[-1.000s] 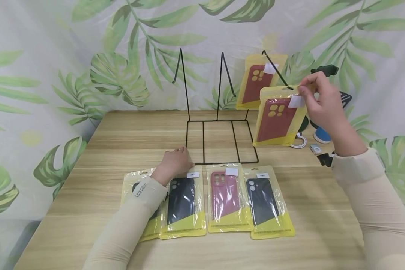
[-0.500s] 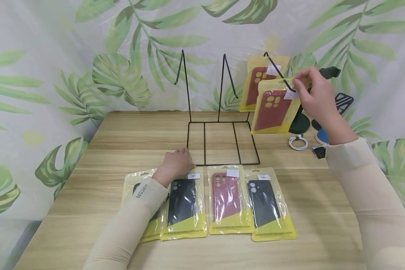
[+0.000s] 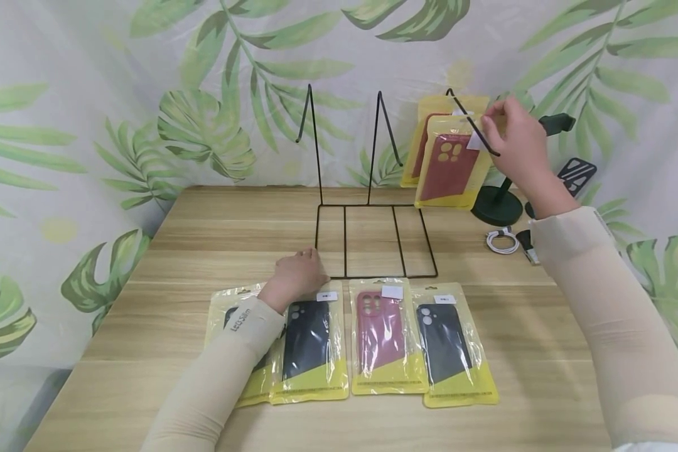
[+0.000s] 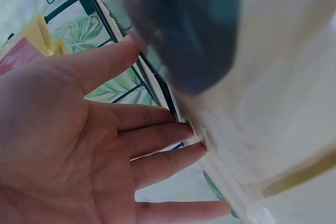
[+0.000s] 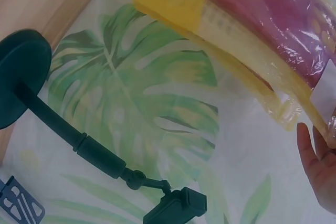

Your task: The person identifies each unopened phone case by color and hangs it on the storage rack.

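My right hand point(image 3: 516, 137) pinches the top edge of a clear-and-yellow packet with a red phone case point(image 3: 447, 166) inside. The packet hangs on the right arm of a black wire display rack point(image 3: 377, 206), partway along it. Behind it, overlapped, is a similar packet point(image 3: 411, 168) on the same arm. In the right wrist view, my fingertips point(image 5: 304, 137) are at the packet's corner by its white label. My left hand point(image 3: 299, 274) rests at the rack's front left corner, its fingers point(image 4: 157, 163) extended against the base in the left wrist view.
Along the rack's front lie several packets, among them a pink case point(image 3: 381, 329) and a dark case point(image 3: 445, 342). A green stand point(image 3: 497, 206), a coiled white cable point(image 3: 501, 241) and a dark slotted holder point(image 3: 576, 174) are at right. A leaf-patterned cloth point(image 3: 203, 132) hangs behind.
My right hand has moved back and up with the red phone case packet, sliding it along the rack arm toward the packet behind. My left hand stays at the rack's corner.
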The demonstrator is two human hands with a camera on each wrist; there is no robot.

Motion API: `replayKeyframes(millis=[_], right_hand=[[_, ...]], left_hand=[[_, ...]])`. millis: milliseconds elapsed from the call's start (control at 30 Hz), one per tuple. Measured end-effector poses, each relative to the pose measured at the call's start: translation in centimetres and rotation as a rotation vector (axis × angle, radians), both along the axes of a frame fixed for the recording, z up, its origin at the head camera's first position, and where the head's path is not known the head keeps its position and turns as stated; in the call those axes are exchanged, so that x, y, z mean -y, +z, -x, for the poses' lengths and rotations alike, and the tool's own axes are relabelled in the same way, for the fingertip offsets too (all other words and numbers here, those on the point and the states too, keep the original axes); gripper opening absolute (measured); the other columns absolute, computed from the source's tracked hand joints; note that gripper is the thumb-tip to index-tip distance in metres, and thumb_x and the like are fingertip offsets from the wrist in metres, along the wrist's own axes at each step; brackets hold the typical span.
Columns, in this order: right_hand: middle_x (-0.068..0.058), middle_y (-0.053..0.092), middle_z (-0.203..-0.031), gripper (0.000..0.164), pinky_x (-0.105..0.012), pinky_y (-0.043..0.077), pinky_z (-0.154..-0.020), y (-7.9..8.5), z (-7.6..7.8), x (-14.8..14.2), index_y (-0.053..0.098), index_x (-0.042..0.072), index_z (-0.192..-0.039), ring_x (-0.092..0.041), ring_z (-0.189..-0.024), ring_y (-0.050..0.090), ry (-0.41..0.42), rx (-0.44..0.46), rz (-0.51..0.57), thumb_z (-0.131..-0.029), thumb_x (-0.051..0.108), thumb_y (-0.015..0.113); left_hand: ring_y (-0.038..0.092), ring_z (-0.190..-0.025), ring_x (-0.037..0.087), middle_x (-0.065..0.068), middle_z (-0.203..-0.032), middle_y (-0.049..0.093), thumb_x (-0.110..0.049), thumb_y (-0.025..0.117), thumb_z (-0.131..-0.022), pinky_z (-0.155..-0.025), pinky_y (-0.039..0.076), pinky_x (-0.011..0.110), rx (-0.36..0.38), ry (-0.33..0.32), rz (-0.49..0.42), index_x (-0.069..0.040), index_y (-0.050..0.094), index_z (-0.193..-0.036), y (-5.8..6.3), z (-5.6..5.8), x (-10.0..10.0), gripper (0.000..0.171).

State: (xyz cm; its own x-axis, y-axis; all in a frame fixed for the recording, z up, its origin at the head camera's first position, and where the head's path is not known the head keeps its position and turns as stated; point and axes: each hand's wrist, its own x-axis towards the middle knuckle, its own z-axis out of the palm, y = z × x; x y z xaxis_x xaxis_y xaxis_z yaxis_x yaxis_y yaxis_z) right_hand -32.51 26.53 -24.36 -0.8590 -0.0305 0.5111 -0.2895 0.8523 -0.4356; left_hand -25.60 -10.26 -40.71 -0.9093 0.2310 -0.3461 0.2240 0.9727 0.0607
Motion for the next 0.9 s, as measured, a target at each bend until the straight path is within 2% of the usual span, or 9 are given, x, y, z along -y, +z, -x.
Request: replayKeyframes(millis=[100, 367, 700, 900], right_hand=[[-0.024, 0.061, -0.124, 0.038, -0.059, 0.042, -0.098, 0.1, 0.8, 0.2, 0.05, -0.002, -0.125, -0.043, -0.112, 0.056, 0.004, -0.015, -0.004, -0.106, 0.03, 0.042], [-0.022, 0.06, -0.128, 0.04, -0.055, 0.043, -0.096, 0.4, 2.3, 0.8, 0.05, 0.0, -0.127, -0.04, -0.113, 0.056, -0.034, 0.028, -0.01, -0.106, 0.032, 0.04], [-0.021, 0.061, -0.13, 0.04, -0.052, 0.044, -0.094, 0.5, 3.5, 1.3, 0.05, 0.002, -0.129, -0.039, -0.114, 0.057, -0.084, 0.063, -0.005, -0.106, 0.034, 0.039], [-0.02, 0.06, -0.131, 0.042, -0.053, 0.044, -0.097, 0.7, 4.0, 1.4, 0.05, 0.002, -0.129, -0.039, -0.118, 0.057, -0.095, 0.069, -0.002, -0.106, 0.035, 0.039]], left_hand=[[0.033, -0.146, 0.039, 0.021, -0.16, 0.029, -0.047, 0.05, -0.101, -0.11, 0.039, 0.062, -0.004, -0.003, 0.002, 0.006, 0.024, -0.154, 0.0, 0.1, 0.0, 0.079], [0.036, -0.145, 0.041, 0.023, -0.159, 0.031, -0.047, 0.05, -0.101, -0.112, 0.039, 0.06, -0.008, -0.01, 0.001, 0.008, 0.025, -0.153, 0.2, 0.1, -0.1, 0.079], [0.036, -0.144, 0.041, 0.023, -0.159, 0.031, -0.046, 0.05, -0.101, -0.113, 0.039, 0.058, -0.005, -0.014, 0.002, 0.008, 0.025, -0.153, 0.2, 0.1, -0.1, 0.079], [0.035, -0.145, 0.04, 0.022, -0.159, 0.03, -0.046, 0.05, -0.102, -0.114, 0.038, 0.057, -0.002, -0.017, 0.005, 0.008, 0.025, -0.153, 0.1, 0.2, 0.0, 0.079]])
